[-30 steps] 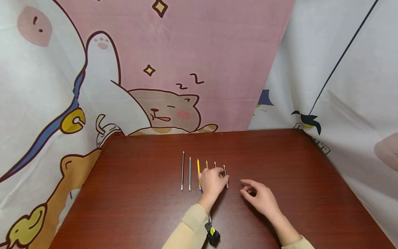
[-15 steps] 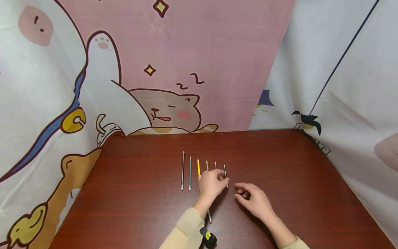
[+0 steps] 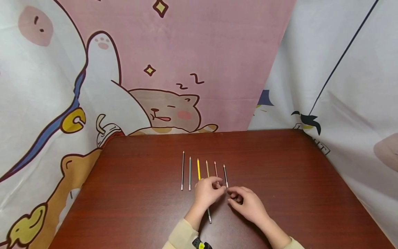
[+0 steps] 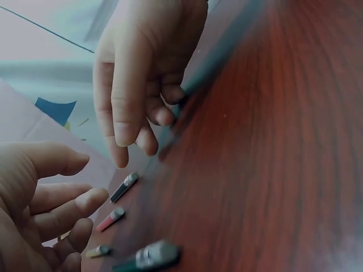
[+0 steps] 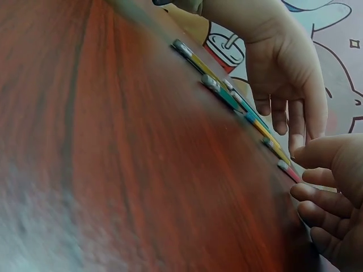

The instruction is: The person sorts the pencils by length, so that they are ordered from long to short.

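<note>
Several pencils lie side by side, tips away from me: a dark one (image 3: 182,173) at the left, then teal (image 3: 190,174), yellow (image 3: 198,167), gold-coloured (image 3: 207,167), red (image 3: 216,167) and a short black pencil (image 3: 225,174) at the right. My left hand (image 3: 206,192) hovers over the lower ends of the middle ones, fingers loosely bent, holding nothing. Its fingertips are near the black pencil's lower end. Close on the right is my right hand (image 3: 248,204), also loosely bent around nothing. A green pencil (image 3: 209,216) lies nearer me, partly hidden by my left hand.
Everything rests on a reddish-brown wooden table (image 3: 140,214). Behind it hangs a cartoon-printed cloth (image 3: 230,69), with more cloth along both sides. A black device (image 3: 199,243) sits at my left wrist.
My left hand has drawn back toward me, baring more of the gold-coloured, red and black pencils. My right hand has moved left, closer to the left one. The lower green pencil has come into view.
</note>
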The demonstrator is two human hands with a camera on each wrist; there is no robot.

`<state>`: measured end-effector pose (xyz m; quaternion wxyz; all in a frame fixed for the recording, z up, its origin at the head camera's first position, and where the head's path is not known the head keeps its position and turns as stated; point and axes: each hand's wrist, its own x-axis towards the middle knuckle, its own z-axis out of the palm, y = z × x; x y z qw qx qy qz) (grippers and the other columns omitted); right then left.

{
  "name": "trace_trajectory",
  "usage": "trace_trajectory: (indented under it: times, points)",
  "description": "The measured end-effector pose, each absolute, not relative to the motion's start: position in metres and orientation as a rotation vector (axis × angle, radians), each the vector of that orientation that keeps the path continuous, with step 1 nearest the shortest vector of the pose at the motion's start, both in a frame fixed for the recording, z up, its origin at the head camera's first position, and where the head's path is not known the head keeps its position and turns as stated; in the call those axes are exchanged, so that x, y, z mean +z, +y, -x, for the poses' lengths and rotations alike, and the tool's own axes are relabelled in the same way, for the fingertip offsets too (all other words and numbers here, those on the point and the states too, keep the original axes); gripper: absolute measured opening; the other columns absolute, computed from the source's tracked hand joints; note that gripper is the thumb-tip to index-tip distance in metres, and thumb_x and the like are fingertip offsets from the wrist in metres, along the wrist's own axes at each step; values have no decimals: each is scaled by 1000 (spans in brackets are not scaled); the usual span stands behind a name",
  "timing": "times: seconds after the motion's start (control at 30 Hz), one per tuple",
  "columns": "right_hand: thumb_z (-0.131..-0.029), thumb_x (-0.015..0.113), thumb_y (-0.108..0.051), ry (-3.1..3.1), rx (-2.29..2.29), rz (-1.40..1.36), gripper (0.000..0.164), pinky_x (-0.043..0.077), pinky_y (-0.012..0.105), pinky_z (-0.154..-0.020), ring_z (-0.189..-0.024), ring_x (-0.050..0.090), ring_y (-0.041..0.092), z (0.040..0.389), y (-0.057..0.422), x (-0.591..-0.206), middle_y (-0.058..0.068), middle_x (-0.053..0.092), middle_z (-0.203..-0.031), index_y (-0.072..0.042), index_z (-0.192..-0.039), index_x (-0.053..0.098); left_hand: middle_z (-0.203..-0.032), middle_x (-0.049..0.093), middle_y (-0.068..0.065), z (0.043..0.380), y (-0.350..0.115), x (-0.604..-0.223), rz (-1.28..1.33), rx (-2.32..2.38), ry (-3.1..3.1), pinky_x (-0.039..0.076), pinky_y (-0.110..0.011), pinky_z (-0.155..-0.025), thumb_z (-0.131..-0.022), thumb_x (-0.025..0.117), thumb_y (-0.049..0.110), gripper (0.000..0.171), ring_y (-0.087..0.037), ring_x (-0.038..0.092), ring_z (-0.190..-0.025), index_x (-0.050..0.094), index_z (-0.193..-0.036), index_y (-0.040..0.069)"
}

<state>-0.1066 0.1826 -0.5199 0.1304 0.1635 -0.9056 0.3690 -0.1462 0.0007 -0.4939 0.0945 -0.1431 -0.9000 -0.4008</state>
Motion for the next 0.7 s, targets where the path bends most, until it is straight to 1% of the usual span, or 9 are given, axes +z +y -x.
trace_trajectory:
  times: [0.13, 0.2, 0.33, 0.47, 0.7]
  points:
    - [-73, 83, -7, -2616, 1064, -506, 31, 44, 24, -61, -67, 52, 3, 105, 178, -521, -10, 62, -80, -11, -102, 73, -71, 70, 6, 141, -10, -493, 445, -1256, -2626, 47, -29, -67, -75, 77, 20, 24, -10, 65, -67, 77, -95, 6]
    - [-73, 83, -8, -2616, 1065, -519, 31, 44, 24, -61, -67, 51, 3, 104, 175, -521, -10, 62, -81, -11, -102, 73, -71, 70, 6, 139, -16, -493, 442, -1274, -2617, 46, -27, -65, -75, 78, 20, 24, -11, 63, -68, 77, -95, 6]
    - [-74, 83, -10, -2612, 1045, -554, 31, 43, 24, -62, -67, 51, 3, 103, 170, -521, -10, 62, -81, -11, -103, 72, -71, 69, 6, 135, -25, -492, 447, -1279, -2612, 44, -28, -67, -76, 77, 18, 23, -14, 62, -69, 76, -96, 6]
    - [-73, 84, -11, -2602, 1013, -587, 33, 43, 24, -63, -69, 51, 3, 103, 164, -521, -11, 61, -81, -11, -103, 72, -72, 68, 4, 131, -36, -491, 464, -1322, -2602, 47, -26, -66, -77, 77, 14, 24, -16, 64, -67, 75, -96, 2]
    - [-72, 85, -14, -2608, 970, -616, 35, 43, 25, -64, -70, 50, 3, 101, 154, -522, -12, 61, -82, -13, -104, 72, -73, 68, 4, 125, -54, -491, 407, -1393, -2604, 47, -24, -63, -77, 77, 13, 27, -9, 61, -66, 74, -101, 0]
